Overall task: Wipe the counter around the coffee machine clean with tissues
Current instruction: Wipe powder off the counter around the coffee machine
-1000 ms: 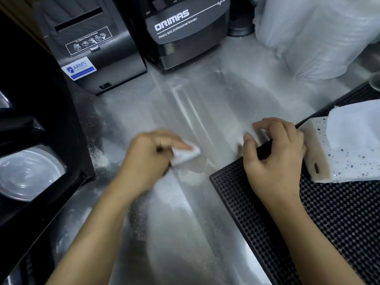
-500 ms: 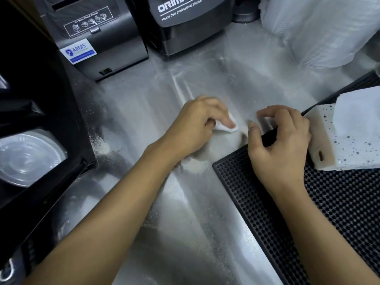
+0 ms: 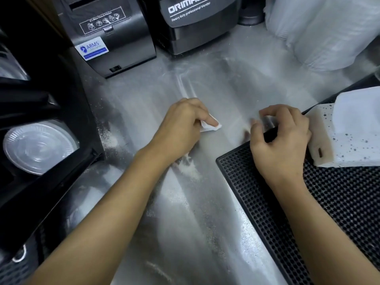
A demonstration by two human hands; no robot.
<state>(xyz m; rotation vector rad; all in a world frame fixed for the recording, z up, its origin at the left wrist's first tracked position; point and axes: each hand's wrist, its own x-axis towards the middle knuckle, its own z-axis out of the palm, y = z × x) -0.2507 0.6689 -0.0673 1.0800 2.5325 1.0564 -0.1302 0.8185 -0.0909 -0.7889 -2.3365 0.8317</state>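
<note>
Left hand (image 3: 181, 128), gripping tissue (image 3: 211, 127), slid leftward — open counter (image 3: 226, 89) beside mat (image 3: 257, 192).

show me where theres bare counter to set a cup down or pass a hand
Widest bare counter: from left hand, holding the tissue, and right hand, gripping the black mat corner, back to blender base and bagged stacks. A powder-speckled strip runs between left forearm and mat. Crowded: grey machine at back, black machine left, tissue box on the mat.
</note>
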